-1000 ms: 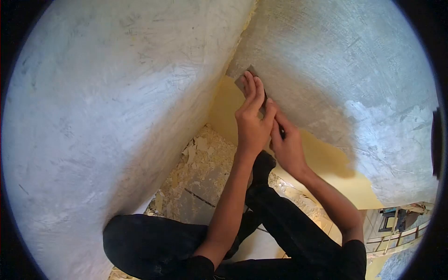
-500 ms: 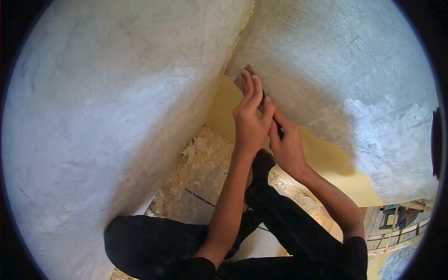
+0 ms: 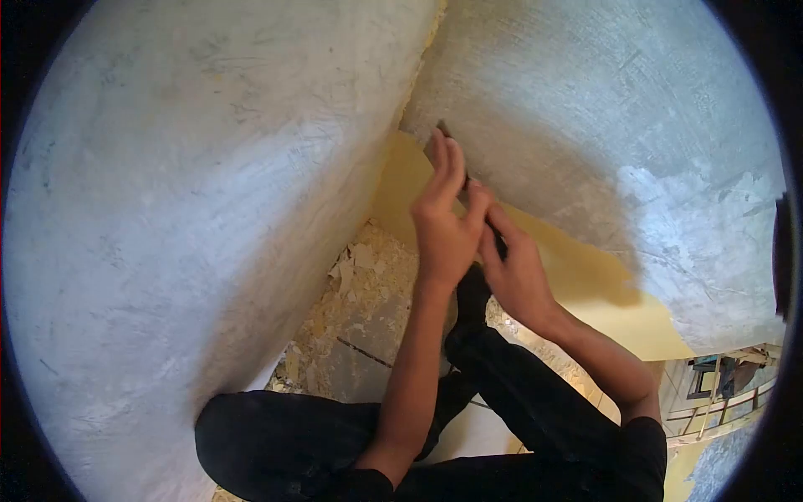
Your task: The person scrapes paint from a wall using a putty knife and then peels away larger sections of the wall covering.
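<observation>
At far left on my feed stands a mottled grey-white plaster wall (image 3: 209,167), then pale crumbled flakes (image 3: 368,251) on the floor. My left hand (image 3: 447,238) lays its fingers together, nearly straight, over a dark, flat-bladed scraper (image 3: 500,243), hiding most of the blade. The scraper is near the corner, long axis slanting, blade to the upper left, handle to the lower right. My right hand (image 3: 520,276) curls round that handle; farther right, a smooth yellow band (image 3: 602,289) edges the grey, scuffed wall (image 3: 669,184)
</observation>
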A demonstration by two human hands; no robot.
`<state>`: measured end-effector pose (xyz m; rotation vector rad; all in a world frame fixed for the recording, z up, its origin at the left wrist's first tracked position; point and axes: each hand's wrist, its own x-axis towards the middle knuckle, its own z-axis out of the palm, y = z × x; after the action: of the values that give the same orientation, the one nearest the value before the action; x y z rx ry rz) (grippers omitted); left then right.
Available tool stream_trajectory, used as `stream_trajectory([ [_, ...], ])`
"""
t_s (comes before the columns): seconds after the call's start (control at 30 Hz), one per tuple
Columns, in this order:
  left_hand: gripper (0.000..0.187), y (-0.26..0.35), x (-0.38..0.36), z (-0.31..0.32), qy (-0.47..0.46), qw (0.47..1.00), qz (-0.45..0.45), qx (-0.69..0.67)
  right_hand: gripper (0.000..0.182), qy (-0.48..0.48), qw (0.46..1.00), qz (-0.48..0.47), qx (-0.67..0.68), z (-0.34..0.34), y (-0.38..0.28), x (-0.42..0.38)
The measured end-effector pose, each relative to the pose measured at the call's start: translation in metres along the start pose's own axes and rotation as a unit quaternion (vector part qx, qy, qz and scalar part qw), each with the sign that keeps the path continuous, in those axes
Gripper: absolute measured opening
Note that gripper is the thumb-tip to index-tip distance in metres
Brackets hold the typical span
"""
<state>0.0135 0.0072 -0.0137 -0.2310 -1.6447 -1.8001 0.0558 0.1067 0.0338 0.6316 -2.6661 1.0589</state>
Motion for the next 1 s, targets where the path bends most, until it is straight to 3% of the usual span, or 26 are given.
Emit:
stream_trajectory([
  [0.2, 0.052, -0.011, -0.002, 0.01, 0.024, 0.998, 0.037, 0.043, 0.04, -0.058, 0.989, 0.124, 0.048, -0.005, 0.004, 0.001],
  [0.33, 0.052, 0.006, -0.002, 0.004, 0.015, 0.999, 0.029, -0.004, 0.041, -0.013, 0.999, 0.023, 0.041, -0.006, -0.003, -0.008],
  [0.4, 0.05, 0.01, -0.004, 0.012, 0.002, 0.999, 0.032, -0.008, 0.043, -0.038, 0.99, 0.127, 0.048, -0.017, 0.0, -0.013],
  [0.53, 0.046, 0.008, -0.013, 0.025, 0.012, 0.998, 0.064, 0.022, 0.045, -0.031, 0.988, 0.129, 0.076, -0.033, 0.024, -0.03],
  [0.6, 0.039, 0.001, -0.013, 0.018, 0.019, 0.998, 0.044, -0.042, 0.048, -0.063, 0.976, 0.192, 0.077, -0.048, 0.022, -0.034],
  [0.67, 0.032, -0.007, -0.01, 0.012, 0.103, 0.976, -0.081, -0.175, 0.048, -0.081, 0.977, 0.194, 0.047, -0.064, 0.01, -0.034],
  [0.73, 0.029, -0.003, -0.004, -0.003, 0.176, 0.95, -0.173, -0.191, 0.048, -0.096, 0.976, 0.195, 0.02, -0.075, 0.004, -0.037],
  [0.83, 0.029, -0.012, 0.001, -0.017, 0.218, 0.949, -0.185, -0.132, 0.047, -0.1, 0.976, 0.192, 0.024, -0.086, 0.005, -0.046],
  [1.0, 0.027, -0.016, -0.001, -0.016, 0.204, 0.955, -0.187, -0.104, 0.044, -0.148, 0.977, 0.147, -0.034, -0.098, 0.012, -0.071],
])
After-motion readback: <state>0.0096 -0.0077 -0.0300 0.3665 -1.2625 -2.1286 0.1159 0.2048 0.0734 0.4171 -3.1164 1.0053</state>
